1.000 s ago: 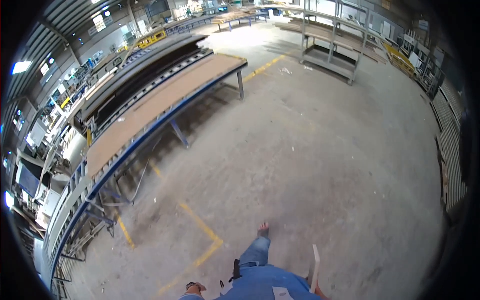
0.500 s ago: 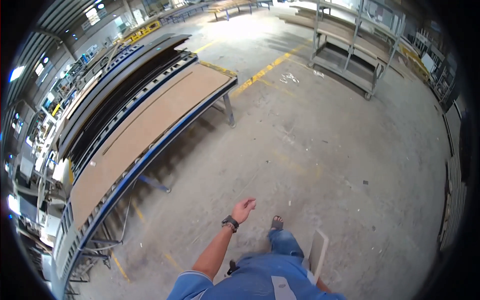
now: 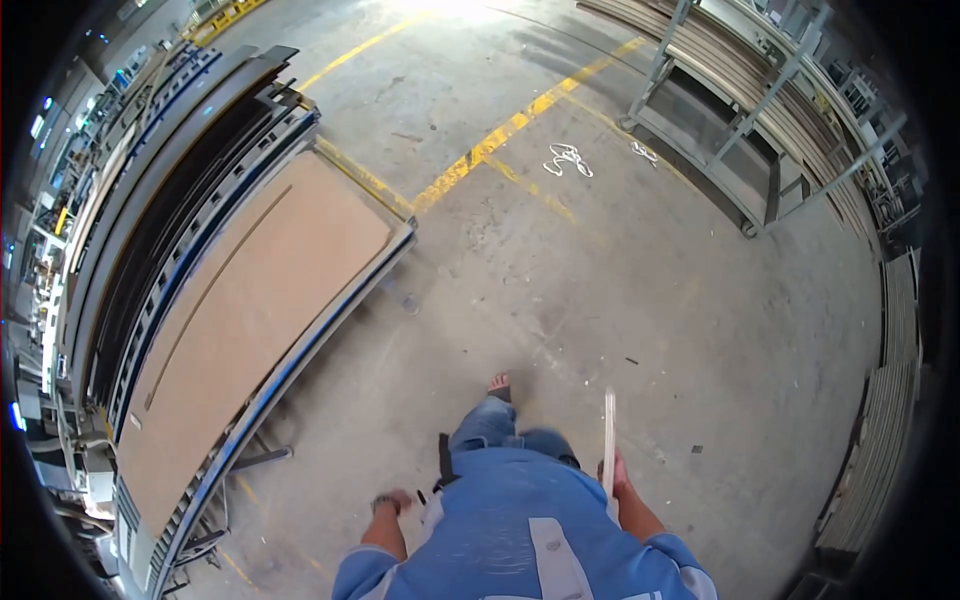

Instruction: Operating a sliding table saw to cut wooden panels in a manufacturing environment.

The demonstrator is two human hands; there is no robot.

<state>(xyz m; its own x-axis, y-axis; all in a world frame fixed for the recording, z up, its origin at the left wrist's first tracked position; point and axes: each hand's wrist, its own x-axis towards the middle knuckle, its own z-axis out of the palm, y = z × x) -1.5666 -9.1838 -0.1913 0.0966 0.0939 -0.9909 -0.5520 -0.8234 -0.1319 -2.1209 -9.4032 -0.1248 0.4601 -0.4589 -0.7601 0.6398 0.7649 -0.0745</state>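
Note:
At my right side I carry a pale, narrow flat board [image 3: 610,435], upright and seen nearly edge-on. My right hand [image 3: 621,474] is closed on its outer face; the fingertips are partly hidden behind it. My left hand [image 3: 398,499], with a dark watch at the wrist, hangs low beside my left hip, away from the table. Motion smears its fingers, and no object shows in it. One sandalled foot is stretched forward on the concrete floor.
Left of me stands a blue-framed roller table [image 3: 290,358] bearing a large brown panel [image 3: 270,290]. Dark boards [image 3: 170,170] are stacked beyond it. White strapping [image 3: 568,160] lies on the floor ahead. A metal rack cart [image 3: 745,225] with long boards stands far right; more stacked boards [image 3: 870,460] line the right.
I have walked forward, so the roller table, strapping and cart are closer. My left hand has swung back to my hip. The board in my right hand has come further into view.

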